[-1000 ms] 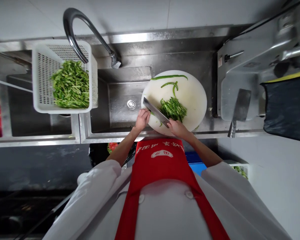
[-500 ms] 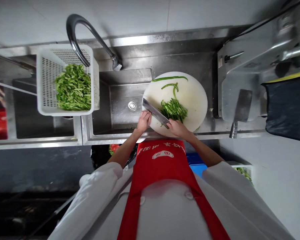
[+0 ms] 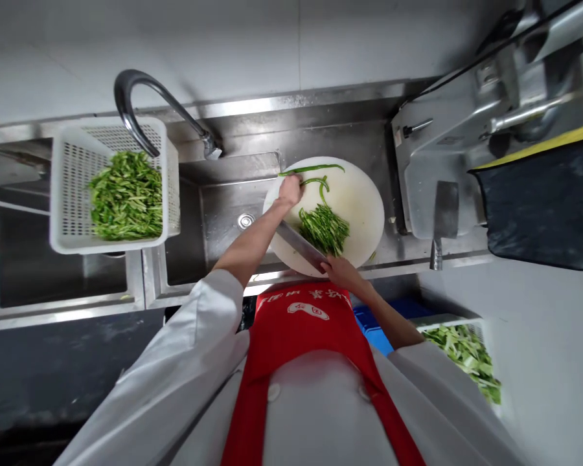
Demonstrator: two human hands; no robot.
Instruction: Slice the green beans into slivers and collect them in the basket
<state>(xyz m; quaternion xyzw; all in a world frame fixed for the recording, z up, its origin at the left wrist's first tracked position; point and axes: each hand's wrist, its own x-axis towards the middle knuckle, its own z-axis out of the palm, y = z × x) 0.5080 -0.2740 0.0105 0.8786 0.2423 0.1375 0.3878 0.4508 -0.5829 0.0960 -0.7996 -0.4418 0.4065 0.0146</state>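
Observation:
My right hand (image 3: pixel 339 270) grips the handle end of a kitchen knife (image 3: pixel 301 246), whose broad blade lies slantwise at the near left of the round white cutting board (image 3: pixel 364 207). Beside the blade is a heap of sliced green chili peppers (image 3: pixel 323 229). My left hand (image 3: pixel 290 189) reaches over the board's far left, fingers closed at the left end of a curved green chili pepper (image 3: pixel 315 180). A longer straight chili pepper (image 3: pixel 320 167) lies just beyond, along the far edge. The fingertips are partly hidden.
The board bridges the right side of a steel sink (image 3: pixel 223 210). A white basket (image 3: pixel 109 247) of cut greens stands left under a curved faucet (image 3: pixel 138 74). At right are a cleaver (image 3: pixel 445 210) and a dark cloth (image 3: pixel 539 200); a crate of greens (image 3: pixel 466 356) sits below.
My left hand has moved from the board's near left edge up to the curved chili pepper. My right hand keeps the knife, now slightly farther from the heap. The whole view has shifted.

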